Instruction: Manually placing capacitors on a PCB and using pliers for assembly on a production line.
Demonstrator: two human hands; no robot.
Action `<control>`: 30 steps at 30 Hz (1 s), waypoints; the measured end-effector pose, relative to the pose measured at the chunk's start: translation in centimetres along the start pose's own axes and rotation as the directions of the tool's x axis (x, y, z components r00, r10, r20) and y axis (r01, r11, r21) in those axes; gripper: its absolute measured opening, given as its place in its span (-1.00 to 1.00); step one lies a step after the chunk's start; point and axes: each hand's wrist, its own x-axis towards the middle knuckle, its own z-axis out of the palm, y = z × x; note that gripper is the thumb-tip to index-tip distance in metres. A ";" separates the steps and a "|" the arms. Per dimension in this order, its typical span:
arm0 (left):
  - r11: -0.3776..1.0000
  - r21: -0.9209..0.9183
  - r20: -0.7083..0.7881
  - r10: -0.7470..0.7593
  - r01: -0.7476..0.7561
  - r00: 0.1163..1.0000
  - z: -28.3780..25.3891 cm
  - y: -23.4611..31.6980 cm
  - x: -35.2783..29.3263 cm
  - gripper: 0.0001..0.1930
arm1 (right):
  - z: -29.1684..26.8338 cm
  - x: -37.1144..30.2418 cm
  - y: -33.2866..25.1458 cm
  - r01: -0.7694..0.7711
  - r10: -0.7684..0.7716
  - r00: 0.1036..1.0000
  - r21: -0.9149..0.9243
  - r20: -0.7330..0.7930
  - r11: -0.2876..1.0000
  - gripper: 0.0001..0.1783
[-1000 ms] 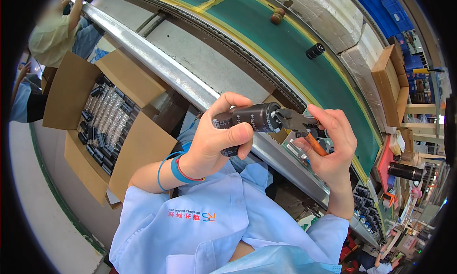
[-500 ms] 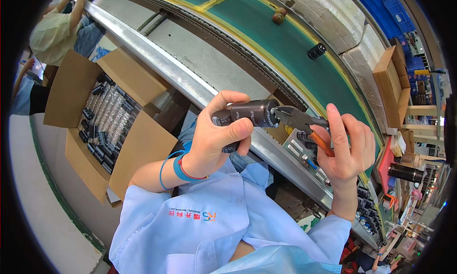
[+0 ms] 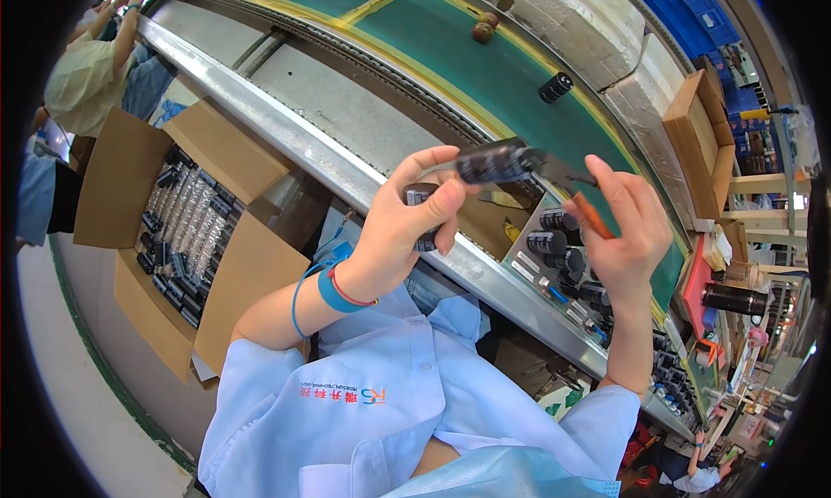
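My left hand [image 3: 389, 221] is closed, pinching a black cylindrical capacitor [image 3: 492, 162] between thumb and forefinger. A second black capacitor [image 3: 421, 197] is tucked in its palm under the curled fingers. My right hand [image 3: 639, 234] grips a pair of orange-handled cutters [image 3: 592, 216], forefinger raised along them. The dark cutter jaws sit at the far end of the pinched capacitor, blurred by motion; whether they bite on its terminals I cannot make out.
Left of me stands an open cardboard box [image 3: 247, 281] packed with capacitors. Beyond a metal rail [image 3: 286, 121] runs a green conveyor belt [image 3: 450, 43], carrying one upright-lying capacitor [image 3: 555, 87]. Several capacitors [image 3: 547, 242] lie on the bench below my right hand. Co-workers are at far left.
The pinched capacitor has moved up and right within my left hand, its far end tilting upward. The cutters have swung with it, handles now steeper. The whole view has shifted slightly.
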 end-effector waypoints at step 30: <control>0.754 0.600 0.225 0.163 -0.268 0.961 -2.6 2.7 0.7 -0.56 | -1.5 -0.1 2.9 -0.414 0.403 0.904 0.052 0.146 0.909 -0.50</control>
